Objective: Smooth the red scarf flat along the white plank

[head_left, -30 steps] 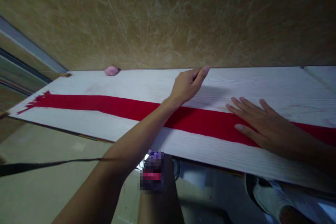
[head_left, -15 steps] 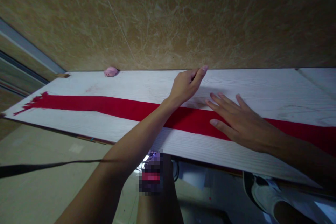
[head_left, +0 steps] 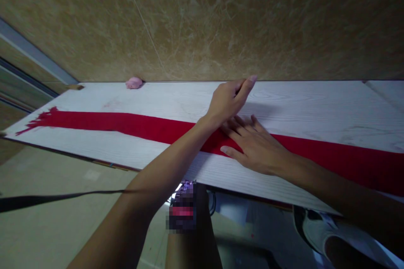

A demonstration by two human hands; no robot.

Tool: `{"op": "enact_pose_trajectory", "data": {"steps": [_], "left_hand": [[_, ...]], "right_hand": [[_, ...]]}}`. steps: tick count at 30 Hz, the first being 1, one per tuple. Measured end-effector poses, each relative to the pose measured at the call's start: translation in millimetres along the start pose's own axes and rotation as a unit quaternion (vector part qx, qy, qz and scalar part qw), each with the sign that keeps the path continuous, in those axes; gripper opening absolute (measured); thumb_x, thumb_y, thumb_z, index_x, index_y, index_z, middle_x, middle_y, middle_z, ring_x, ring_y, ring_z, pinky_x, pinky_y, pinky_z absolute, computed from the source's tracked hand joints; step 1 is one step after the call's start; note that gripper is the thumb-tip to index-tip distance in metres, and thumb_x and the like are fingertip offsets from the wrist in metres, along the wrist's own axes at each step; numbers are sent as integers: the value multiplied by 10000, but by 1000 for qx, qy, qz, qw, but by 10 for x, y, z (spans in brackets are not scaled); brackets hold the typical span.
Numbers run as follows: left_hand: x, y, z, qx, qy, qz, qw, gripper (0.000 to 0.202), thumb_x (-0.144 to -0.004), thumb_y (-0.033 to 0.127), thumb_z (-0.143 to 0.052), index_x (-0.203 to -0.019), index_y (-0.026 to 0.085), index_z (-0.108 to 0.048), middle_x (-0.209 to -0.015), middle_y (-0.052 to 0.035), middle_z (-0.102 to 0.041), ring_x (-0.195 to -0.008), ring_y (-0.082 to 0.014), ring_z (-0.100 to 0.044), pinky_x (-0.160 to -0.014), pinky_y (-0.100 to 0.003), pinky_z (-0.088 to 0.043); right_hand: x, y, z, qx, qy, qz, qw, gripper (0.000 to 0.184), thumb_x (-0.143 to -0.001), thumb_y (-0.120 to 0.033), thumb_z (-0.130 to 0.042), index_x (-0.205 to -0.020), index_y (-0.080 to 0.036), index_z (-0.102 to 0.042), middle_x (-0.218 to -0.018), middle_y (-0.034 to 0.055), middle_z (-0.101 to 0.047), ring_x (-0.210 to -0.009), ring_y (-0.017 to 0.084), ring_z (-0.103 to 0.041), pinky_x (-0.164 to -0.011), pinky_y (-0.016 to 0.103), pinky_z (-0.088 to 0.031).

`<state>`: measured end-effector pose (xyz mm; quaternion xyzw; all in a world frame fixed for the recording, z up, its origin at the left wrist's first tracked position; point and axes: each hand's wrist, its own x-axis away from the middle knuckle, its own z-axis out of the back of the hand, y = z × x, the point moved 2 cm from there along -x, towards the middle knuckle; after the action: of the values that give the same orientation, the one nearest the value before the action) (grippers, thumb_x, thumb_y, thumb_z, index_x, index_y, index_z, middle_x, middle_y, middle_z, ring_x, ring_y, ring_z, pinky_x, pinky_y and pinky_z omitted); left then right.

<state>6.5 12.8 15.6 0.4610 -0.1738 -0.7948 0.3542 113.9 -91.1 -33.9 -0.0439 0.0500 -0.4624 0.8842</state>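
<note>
Now I see the spread-open right hand (head_left: 259, 148) has moved left along the red cloth (head_left: 151, 127) lying lengthwise on the table (head_left: 315, 111), apparently working right beside the curled left hand (head_left: 226, 100), whose grip I can't tell.

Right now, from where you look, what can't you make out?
All in the head view:
Right end of the red cloth: cut off by the right edge.
Cloth beneath the left forearm: hidden by it.
Anything inside the left hand: hidden by the hand's own back.
Pink lump: too small to identify.
</note>
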Motion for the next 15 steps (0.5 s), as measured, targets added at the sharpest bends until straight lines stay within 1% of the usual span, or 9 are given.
{"op": "enact_pose_trajectory", "data": {"steps": [3, 7, 11, 15], "left_hand": [[0, -5, 1, -5, 1, 0, 1000, 629, -1101, 652, -366, -636, 230, -406, -598, 22, -436, -594, -140, -425, -607, -331, -286], [-2, -13, 7, -10, -1, 3, 1000, 629, -1099, 655, -355, -637, 230, -396, -606, 21, -423, -600, -140, -422, -605, -332, -280], [0, -14, 12, -2, 2, 1, 1000, 623, -1092, 666, -354, -644, 233, -378, -607, 27, -403, -596, -136, -407, -603, -334, -268], [2, -11, 11, -12, -1, -4, 1000, 629, -1097, 664, -339, -639, 236, -389, -605, 21, -416, -603, -143, -419, -603, -337, -264]], "right_hand": [[64, 47, -6, 7, 12, 16, 1000, 805, -1085, -685, -285, -1693, -163, -358, -1734, 179, -304, -1624, 387, -240, -1289, 706, -171], [206, 145, 8, 7, 29, 26, 999, 802, -1090, -686, -243, -1676, -159, -395, -1718, 174, -350, -1619, 377, -261, -1288, 703, -175], [398, 308, 5, -3, 30, 31, 999, 784, -1089, -692, -242, -1682, -200, -388, -1725, 155, -339, -1606, 381, -294, -1274, 729, -183], [632, 530, 5, -3, 41, 33, 999, 720, -1093, -649, -314, -1699, -261, -345, -1744, 117, -300, -1614, 369, -272, -1267, 734, -207]]}}
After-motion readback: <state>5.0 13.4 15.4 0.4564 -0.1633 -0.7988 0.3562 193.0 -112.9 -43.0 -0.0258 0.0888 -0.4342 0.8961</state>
